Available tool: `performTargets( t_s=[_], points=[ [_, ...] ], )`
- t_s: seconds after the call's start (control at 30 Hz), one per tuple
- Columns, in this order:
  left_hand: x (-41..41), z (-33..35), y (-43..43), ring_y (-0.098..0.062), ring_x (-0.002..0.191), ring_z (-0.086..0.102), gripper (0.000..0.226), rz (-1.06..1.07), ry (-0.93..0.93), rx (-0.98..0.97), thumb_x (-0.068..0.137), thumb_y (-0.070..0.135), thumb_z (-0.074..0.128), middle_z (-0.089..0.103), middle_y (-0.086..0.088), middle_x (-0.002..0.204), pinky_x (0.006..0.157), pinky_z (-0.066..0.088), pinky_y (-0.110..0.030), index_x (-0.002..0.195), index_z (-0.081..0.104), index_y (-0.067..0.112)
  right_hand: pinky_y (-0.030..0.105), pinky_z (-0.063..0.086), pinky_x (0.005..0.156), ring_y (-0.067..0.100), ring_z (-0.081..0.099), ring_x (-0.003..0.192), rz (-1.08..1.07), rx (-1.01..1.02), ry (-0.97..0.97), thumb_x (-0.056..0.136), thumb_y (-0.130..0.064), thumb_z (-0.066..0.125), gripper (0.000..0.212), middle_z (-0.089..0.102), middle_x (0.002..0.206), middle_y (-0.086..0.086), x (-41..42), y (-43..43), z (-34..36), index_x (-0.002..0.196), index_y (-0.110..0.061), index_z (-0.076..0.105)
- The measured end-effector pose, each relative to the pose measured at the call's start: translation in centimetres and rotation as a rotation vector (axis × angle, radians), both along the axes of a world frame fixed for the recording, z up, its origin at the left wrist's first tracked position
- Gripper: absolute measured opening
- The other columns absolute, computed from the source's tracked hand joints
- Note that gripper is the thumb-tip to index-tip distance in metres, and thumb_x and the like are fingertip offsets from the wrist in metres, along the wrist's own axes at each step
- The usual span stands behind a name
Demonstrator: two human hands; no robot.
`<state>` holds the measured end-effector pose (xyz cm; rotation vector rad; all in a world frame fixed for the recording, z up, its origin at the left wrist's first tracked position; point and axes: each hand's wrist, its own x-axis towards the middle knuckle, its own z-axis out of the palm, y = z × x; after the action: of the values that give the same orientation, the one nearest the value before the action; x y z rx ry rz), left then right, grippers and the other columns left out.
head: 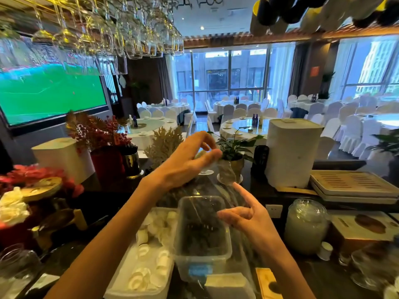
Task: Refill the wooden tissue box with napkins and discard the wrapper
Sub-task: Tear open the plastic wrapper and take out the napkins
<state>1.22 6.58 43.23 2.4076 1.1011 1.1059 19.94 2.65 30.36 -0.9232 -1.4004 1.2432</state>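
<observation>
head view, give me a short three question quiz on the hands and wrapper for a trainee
1. True or false: both hands are raised above the counter.
2. The clear wrapper is stretched between: A) both hands B) two jars C) the potted plant and the screen.
3. What sits directly below the wrapper?

Key:
1. True: left hand and right hand are both up.
2. A: the clear wrapper runs from the left hand's fingers down toward the right hand.
3. A clear plastic tub with dark contents.
</observation>
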Motion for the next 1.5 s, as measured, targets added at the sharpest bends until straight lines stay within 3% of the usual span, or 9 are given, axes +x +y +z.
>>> performTargets(
  t_s=[0.13, 0.3, 0.53, 0.7, 0.87, 1.03, 1.17, 1.3, 1.5],
  points=[
    [1.3, -0.4, -0.4, -0.009, 0.097, 0.054, 0.035, -0.040, 0.426, 0.210, 0.085, 0.050, 0.062, 0.061, 0.006, 0.105, 0.085, 0.048, -0.029, 0.105, 0.058, 0.021, 0.035, 0.058, 0.085, 0.025, 0.074, 0.091, 0.007, 0.018, -0.023, 0.068, -0.030, 0.082, 0.096, 0.078, 0.089, 0.010, 0.1, 0.0, -0.3, 0.149, -0.031, 0.030],
    [0.1, -0.1, 0.7, -0.010, 0.091, 0.067, 0.021, -0.115, -0.067, -0.068, 0.097, 0.027, 0.051, 0.068, 0.002, 0.098, 0.081, 0.054, -0.024, 0.108, 0.059, 0.011, 0.019, 0.058, 0.073, 0.023, 0.075, 0.090, 0.006, 0.047, 0.006, 0.072, -0.024, 0.081, 0.081, 0.079, 0.089, 0.008, 1.1, -1.0, -0.6, 0.140, -0.037, 0.039],
    [-1.0, -5.4, -0.7, 0.006, 0.056, 0.055, 0.024, -0.111, 0.103, -0.157, 0.084, 0.044, 0.065, 0.068, 0.013, 0.066, 0.055, 0.039, -0.007, 0.081, 0.071, 0.021, 0.021, 0.059, 0.072, 0.019, 0.074, 0.093, 0.017, -0.051, -0.035, 0.078, -0.032, 0.075, 0.056, 0.078, 0.100, 0.005, 5.8, -2.8, -3.5, 0.131, -0.034, 0.058],
    [1.2, -8.5, -3.2, 0.005, 0.058, 0.056, 0.031, -0.072, 0.290, 0.040, 0.090, 0.051, 0.052, 0.064, 0.012, 0.065, 0.055, 0.044, -0.022, 0.083, 0.067, 0.024, 0.036, 0.054, 0.085, 0.021, 0.070, 0.106, 0.131, -0.098, -0.211, 0.079, -0.071, 0.055, 0.056, 0.071, 0.122, -0.006, 10.0, -5.0, -6.4, 0.124, -0.039, 0.063],
    [3.4, -13.8, -6.8, -0.006, 0.072, 0.063, 0.024, -0.147, 0.420, 0.070, 0.094, 0.039, 0.053, 0.067, 0.007, 0.082, 0.061, 0.048, -0.023, 0.092, 0.067, 0.019, 0.022, 0.054, 0.089, 0.018, 0.066, 0.115, 0.267, -0.186, -0.222, 0.093, -0.042, 0.056, 0.036, 0.070, 0.124, -0.002, 14.9, -7.3, -10.1, 0.123, -0.025, 0.068],
    [5.4, -21.1, -11.1, -0.015, 0.070, 0.067, 0.039, -0.062, 0.484, -0.023, 0.096, 0.045, 0.041, 0.070, 0.001, 0.081, 0.059, 0.053, -0.035, 0.092, 0.068, 0.017, 0.008, 0.048, 0.083, 0.000, 0.066, 0.106, 0.100, -0.272, -0.338, 0.090, -0.036, 0.055, 0.024, 0.075, 0.107, -0.017, 15.4, -9.1, -15.0, 0.101, -0.043, 0.075],
    [7.0, -24.9, -13.9, -0.013, 0.068, 0.068, 0.042, 0.016, 0.535, -0.081, 0.099, 0.048, 0.035, 0.071, 0.004, 0.078, 0.057, 0.052, -0.033, 0.093, 0.066, 0.021, 0.006, 0.044, 0.089, 0.009, 0.059, 0.120, -0.070, -0.273, -0.381, 0.093, -0.015, 0.060, 0.037, 0.065, 0.123, -0.011, 15.6, -11.2, -17.5, 0.128, -0.026, 0.060],
    [7.9, -25.2, -14.4, -0.011, 0.057, 0.064, 0.041, 0.065, 0.492, -0.034, 0.099, 0.047, 0.037, 0.067, 0.004, 0.068, 0.051, 0.050, -0.033, 0.087, 0.064, 0.019, 0.022, 0.047, 0.093, 0.012, 0.061, 0.108, -0.539, 0.257, -0.314, 0.088, 0.003, 0.051, 0.039, 0.064, 0.115, -0.011, 13.9, -16.0, -14.7, 0.117, -0.021, 0.062],
    [8.6, -23.5, -13.5, -0.010, 0.062, 0.065, 0.038, -0.058, 0.413, -0.075, 0.098, 0.046, 0.035, 0.070, 0.005, 0.073, 0.059, 0.054, -0.030, 0.097, 0.063, 0.019, 0.029, 0.046, 0.102, 0.016, 0.059, 0.120, -0.077, 0.577, -1.108, 0.079, -0.014, 0.071, 0.047, 0.065, 0.127, -0.002, 8.7, -17.0, -11.8, 0.126, -0.018, 0.063]
  ],
)
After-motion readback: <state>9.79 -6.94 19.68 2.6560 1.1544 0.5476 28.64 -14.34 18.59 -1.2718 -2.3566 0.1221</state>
